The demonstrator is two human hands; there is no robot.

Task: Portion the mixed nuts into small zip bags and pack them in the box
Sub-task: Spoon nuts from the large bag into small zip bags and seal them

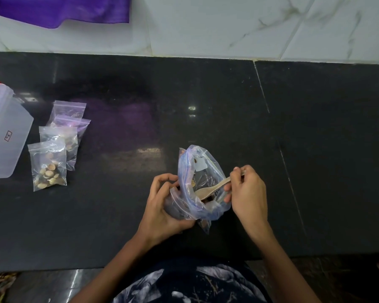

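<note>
Fingers (236,174) of my right hand (248,193) are curled round the handle of a pale wooden spoon (208,190), pinching it near its end, with the bowl of the spoon dipped into the mouth of the big zip bag (200,184). My left hand (162,206) cups that bag from the side and below, fingers bent round the crumpled plastic to keep the mouth open. It is a clear bag with a bluish tint and a blue zip strip along the rim, some small print on its wall, and brown nuts showing dimly at the bottom (I cannot make out which kinds). It sits on the dark polished counter (315,149), close to the near edge, right in front of me.

Well off to my left lie four small zip bags (57,141), overlapping in a loose row. The nearest one (48,166) is clear, with round tan and dark nuts gathered in its lower half. Just beside them, at the left edge of view, stands a translucent plastic box (2,136) with a small red-framed label on its side
</note>
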